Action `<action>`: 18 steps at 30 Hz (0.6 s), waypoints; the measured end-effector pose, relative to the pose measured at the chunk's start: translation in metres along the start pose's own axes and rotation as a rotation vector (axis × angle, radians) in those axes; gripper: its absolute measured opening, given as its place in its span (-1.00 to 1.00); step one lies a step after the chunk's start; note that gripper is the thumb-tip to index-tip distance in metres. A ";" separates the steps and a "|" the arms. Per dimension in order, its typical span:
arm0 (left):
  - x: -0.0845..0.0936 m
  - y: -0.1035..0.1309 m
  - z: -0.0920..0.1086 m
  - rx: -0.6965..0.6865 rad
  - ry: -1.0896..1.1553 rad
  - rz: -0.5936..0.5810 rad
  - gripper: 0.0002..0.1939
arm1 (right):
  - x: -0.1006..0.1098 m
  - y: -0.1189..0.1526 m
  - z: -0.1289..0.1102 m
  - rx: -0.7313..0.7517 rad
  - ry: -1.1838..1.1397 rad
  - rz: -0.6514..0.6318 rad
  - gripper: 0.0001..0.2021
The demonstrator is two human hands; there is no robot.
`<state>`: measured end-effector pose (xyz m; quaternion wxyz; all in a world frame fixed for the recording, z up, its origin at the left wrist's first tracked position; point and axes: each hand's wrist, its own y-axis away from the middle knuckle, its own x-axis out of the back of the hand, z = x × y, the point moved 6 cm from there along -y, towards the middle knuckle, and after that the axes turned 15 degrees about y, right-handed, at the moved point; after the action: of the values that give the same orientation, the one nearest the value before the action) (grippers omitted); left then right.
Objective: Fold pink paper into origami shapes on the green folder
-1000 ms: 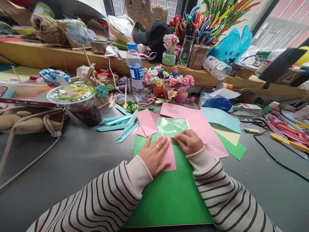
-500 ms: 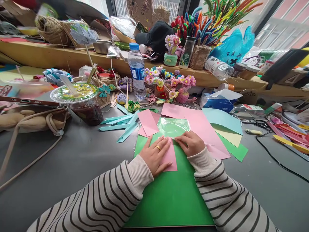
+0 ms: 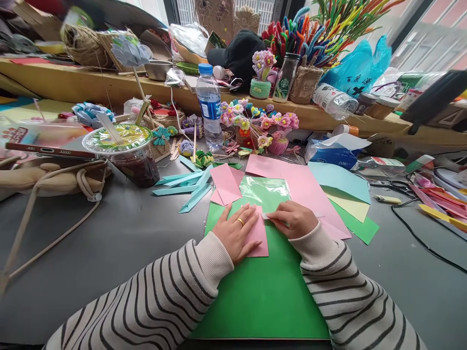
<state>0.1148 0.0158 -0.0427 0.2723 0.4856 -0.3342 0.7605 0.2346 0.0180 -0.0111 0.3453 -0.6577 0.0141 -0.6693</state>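
My left hand (image 3: pixel 237 232), with a ring on one finger, lies flat with fingers spread on a small folded-looking pink paper (image 3: pixel 260 243). That paper rests on a large green sheet (image 3: pixel 266 296). My right hand (image 3: pixel 295 219) pinches a small flat white piece (image 3: pixel 265 216) right at the pink paper's right edge; what kind of thing it is cannot be made out. Behind both hands a clear plastic film (image 3: pixel 264 188) lies over the top of the green sheet. To its left, more pink paper pieces (image 3: pixel 225 184) overlap beside pale blue folded strips (image 3: pixel 191 187).
A lidded drink cup (image 3: pixel 134 165) and a water bottle (image 3: pixel 209 109) stand behind on the left. Pink, blue and yellow sheets (image 3: pixel 339 180) spread right, near scissors (image 3: pixel 394 185) and a black cable (image 3: pixel 419 245). Knitted flowers (image 3: pixel 255 121) line the back below a cluttered shelf (image 3: pixel 120 90).
My right hand has shifted slightly toward me and right, the white piece now showing more plainly at the pink paper's edge. My left hand stays on the paper; the view has shifted slightly.
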 end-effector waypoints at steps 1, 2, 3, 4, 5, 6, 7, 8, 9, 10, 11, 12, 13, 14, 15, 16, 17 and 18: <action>0.000 0.000 0.000 -0.001 -0.003 -0.001 -0.44 | 0.000 0.000 0.000 0.010 -0.011 -0.009 -0.82; 0.000 0.000 0.000 -0.005 -0.005 -0.003 -0.43 | 0.000 0.001 0.000 0.017 -0.025 -0.018 -0.82; 0.000 0.000 0.000 -0.009 -0.006 -0.005 -0.43 | 0.000 0.001 0.000 0.024 -0.039 -0.028 -0.83; 0.000 0.000 0.000 -0.010 -0.007 -0.005 -0.43 | 0.000 0.002 -0.001 0.031 -0.050 -0.037 -0.83; 0.000 0.000 0.000 -0.009 -0.008 -0.005 -0.44 | 0.000 0.002 -0.001 0.040 -0.055 -0.044 -0.83; 0.000 0.000 0.001 -0.004 -0.010 -0.005 -0.45 | 0.001 0.003 -0.001 0.049 -0.057 -0.050 -0.84; 0.001 0.000 0.001 0.003 -0.010 -0.004 -0.47 | 0.002 0.003 -0.002 0.060 -0.056 -0.054 -0.84; 0.001 0.000 0.001 0.011 -0.011 -0.006 -0.48 | 0.003 0.004 -0.003 0.072 -0.055 -0.059 -0.84; 0.001 0.000 0.001 0.017 -0.009 -0.010 -0.49 | 0.004 0.004 -0.004 0.083 -0.055 -0.067 -0.83; 0.001 0.000 0.001 0.020 -0.007 -0.015 -0.49 | 0.005 0.004 -0.005 0.093 -0.056 -0.076 -0.83; 0.001 0.000 0.001 0.024 -0.004 -0.020 -0.49 | 0.006 0.005 -0.007 0.102 -0.057 -0.085 -0.82; 0.001 0.000 0.001 0.027 -0.003 -0.024 -0.49 | 0.007 0.005 -0.008 0.110 -0.058 -0.094 -0.81; 0.001 0.000 0.001 0.029 -0.002 -0.025 -0.49 | 0.008 0.006 -0.009 0.117 -0.060 -0.101 -0.81; 0.001 0.000 0.001 0.029 -0.002 -0.025 -0.49 | 0.009 0.007 -0.010 0.123 -0.064 -0.108 -0.81; 0.001 0.000 0.001 0.028 -0.003 -0.023 -0.49 | 0.010 0.007 -0.011 0.128 -0.072 -0.115 -0.81; 0.001 0.000 0.001 0.026 -0.003 -0.021 -0.49 | 0.011 0.008 -0.012 0.132 -0.083 -0.125 -0.81; 0.000 0.000 0.001 0.024 -0.003 -0.020 -0.48 | 0.011 0.009 -0.013 0.135 -0.094 -0.139 -0.82; 0.000 0.000 0.001 0.023 -0.003 -0.020 -0.48 | 0.011 0.010 -0.013 0.139 -0.104 -0.153 -0.82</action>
<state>0.1150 0.0152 -0.0421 0.2737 0.4931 -0.3211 0.7608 0.2281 -0.0005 -0.0077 0.3382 -0.6651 -0.1007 -0.6581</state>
